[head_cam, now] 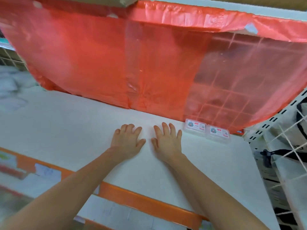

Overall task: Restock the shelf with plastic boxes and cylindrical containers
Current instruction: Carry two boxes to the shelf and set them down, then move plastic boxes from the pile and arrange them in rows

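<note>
Both hands (pixel 127 141) (pixel 167 141) flat on shelf (pixel 66 130), fingers spread, holding nothing, box (pixel 195 127) labels unreadable

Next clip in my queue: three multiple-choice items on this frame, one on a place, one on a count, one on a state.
1. Where on the shelf do the plastic boxes stand? A) back right, by the red sheet B) front left corner C) dead centre
2. How many plastic boxes are there? A) one B) two C) five
3. The left hand and right hand are: A) each gripping a box B) spread on the shelf, holding nothing C) pulling the red sheet
Answers: 1A, they sit far right, by the sheet; 2B, two side by side; 3B, fingers spread, nothing held.
</note>
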Demonstrator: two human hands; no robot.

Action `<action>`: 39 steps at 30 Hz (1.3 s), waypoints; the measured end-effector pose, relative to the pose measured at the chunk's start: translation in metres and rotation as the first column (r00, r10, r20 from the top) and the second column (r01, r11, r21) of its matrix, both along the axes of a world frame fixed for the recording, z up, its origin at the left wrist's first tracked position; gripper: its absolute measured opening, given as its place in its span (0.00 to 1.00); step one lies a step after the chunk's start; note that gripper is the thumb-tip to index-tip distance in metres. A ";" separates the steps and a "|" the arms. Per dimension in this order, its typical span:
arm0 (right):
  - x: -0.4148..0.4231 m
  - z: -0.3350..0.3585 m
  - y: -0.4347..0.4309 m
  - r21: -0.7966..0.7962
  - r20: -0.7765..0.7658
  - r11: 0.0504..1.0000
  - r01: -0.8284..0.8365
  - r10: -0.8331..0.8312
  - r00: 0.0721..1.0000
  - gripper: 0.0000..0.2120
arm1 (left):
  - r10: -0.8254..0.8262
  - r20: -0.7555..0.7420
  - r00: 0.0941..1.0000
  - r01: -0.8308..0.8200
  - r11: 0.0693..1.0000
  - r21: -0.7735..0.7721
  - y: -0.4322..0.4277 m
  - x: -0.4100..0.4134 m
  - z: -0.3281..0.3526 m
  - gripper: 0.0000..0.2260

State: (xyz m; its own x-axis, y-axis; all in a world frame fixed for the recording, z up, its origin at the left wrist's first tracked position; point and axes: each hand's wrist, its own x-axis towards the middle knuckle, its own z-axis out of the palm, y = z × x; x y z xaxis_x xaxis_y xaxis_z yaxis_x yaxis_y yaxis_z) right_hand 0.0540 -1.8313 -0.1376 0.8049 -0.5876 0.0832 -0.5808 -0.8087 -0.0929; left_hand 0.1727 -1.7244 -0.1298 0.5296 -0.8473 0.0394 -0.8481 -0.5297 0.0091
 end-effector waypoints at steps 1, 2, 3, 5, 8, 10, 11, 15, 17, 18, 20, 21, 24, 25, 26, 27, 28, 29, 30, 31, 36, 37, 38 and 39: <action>0.013 0.002 0.012 -0.003 -0.008 1.000 -0.028 0.028 1.000 0.23 | 0.028 0.000 1.000 -0.028 1.000 -0.006 0.015 0.010 0.001 0.23; 0.026 0.004 0.025 -0.006 -0.015 0.998 -0.057 0.056 0.998 0.22 | 0.057 -0.002 0.998 -0.057 0.998 -0.011 0.031 0.021 0.003 0.23; 0.040 0.006 0.039 -0.006 -0.018 0.996 -0.087 0.087 0.996 0.22 | 0.085 0.002 0.996 -0.085 0.996 -0.018 0.049 0.033 0.006 0.23; 0.068 0.011 0.066 0.003 -0.013 0.990 -0.143 0.143 0.990 0.22 | 0.130 0.008 0.992 -0.129 0.991 -0.033 0.083 0.057 0.010 0.24; 0.120 0.019 0.119 0.021 0.000 0.977 -0.213 0.213 0.977 0.23 | 0.206 0.023 0.978 -0.205 0.977 -0.065 0.148 0.100 0.018 0.24; 0.154 0.023 0.158 0.035 0.011 0.969 -0.246 0.245 0.969 0.23 | 0.256 0.038 0.966 -0.252 0.964 -0.089 0.194 0.128 0.021 0.25; 0.172 0.025 0.179 0.041 0.019 0.963 -0.265 0.264 0.964 0.23 | 0.283 0.041 0.958 -0.277 0.955 -0.101 0.218 0.142 0.021 0.25; 0.236 0.029 0.258 0.059 0.059 0.941 -0.334 0.331 0.942 0.23 | 0.380 0.035 0.924 -0.372 0.918 -0.135 0.304 0.190 0.023 0.24; 0.263 0.031 0.293 0.078 0.071 0.926 -0.369 0.364 0.929 0.22 | 0.425 0.040 0.904 -0.416 0.899 -0.136 0.343 0.211 0.025 0.22; 0.275 0.032 0.308 0.080 0.068 0.920 -0.384 0.379 0.923 0.22 | 0.440 0.035 0.897 -0.432 0.891 -0.138 0.360 0.220 0.026 0.21; 0.294 0.033 0.331 0.082 0.054 0.910 -0.406 0.403 0.914 0.22 | 0.468 0.011 0.884 -0.462 0.876 -0.141 0.389 0.236 0.025 0.21; 0.303 0.033 0.341 0.087 0.050 0.906 -0.415 0.412 0.910 0.22 | 0.482 -0.005 0.876 -0.478 0.867 -0.143 0.401 0.243 0.025 0.21; 0.329 0.034 0.364 0.110 0.043 0.898 -0.426 0.424 0.905 0.21 | 0.518 -0.027 0.855 -0.516 0.846 -0.134 0.429 0.261 0.019 0.21; 0.336 0.034 0.369 0.124 0.041 0.896 -0.426 0.424 0.905 0.21 | 0.526 -0.042 0.850 -0.526 0.840 -0.133 0.434 0.266 0.017 0.22; 0.346 0.034 0.375 0.140 0.037 0.892 -0.429 0.428 0.903 0.21 | 0.531 -0.069 0.844 -0.535 0.834 -0.136 0.440 0.273 0.014 0.22; 0.355 0.033 0.380 0.152 0.034 0.888 -0.433 0.433 0.901 0.21 | 0.534 -0.099 0.840 -0.543 0.829 -0.136 0.444 0.281 0.012 0.23; 0.364 0.032 0.384 0.158 0.032 0.885 -0.438 0.438 0.898 0.20 | 0.533 -0.120 0.838 -0.546 0.827 -0.135 0.447 0.289 0.009 0.23; 0.374 0.031 0.387 0.162 0.032 0.883 -0.440 0.441 0.897 0.20 | 0.531 -0.135 0.837 -0.546 0.827 -0.132 0.449 0.297 0.007 0.24; 0.383 0.030 0.389 0.165 0.034 0.883 -0.439 0.440 0.897 0.20 | 0.528 -0.144 0.837 -0.544 0.829 -0.127 0.451 0.304 0.005 0.24; 0.394 0.029 0.391 0.168 0.039 0.884 -0.437 0.437 0.899 0.20 | 0.524 -0.149 0.839 -0.541 0.831 -0.127 0.452 0.314 0.004 0.24; 0.453 0.026 0.393 0.180 0.058 0.894 -0.410 0.406 0.912 0.21 | 0.474 -0.117 0.872 -0.488 0.859 -0.157 0.450 0.371 0.008 0.23; 0.466 0.026 0.393 0.184 0.063 0.900 -0.396 0.391 0.918 0.21 | 0.467 -0.110 0.878 -0.479 0.863 -0.159 0.449 0.385 0.011 0.23; 0.478 0.027 0.392 0.192 0.071 0.907 -0.376 0.369 0.927 0.21 | 0.458 -0.109 0.882 -0.471 0.868 -0.160 0.447 0.398 0.013 0.23; 0.490 0.028 0.392 0.202 0.083 0.914 -0.352 0.342 0.936 0.20 | 0.447 -0.109 0.888 -0.460 0.874 -0.157 0.446 0.411 0.017 0.22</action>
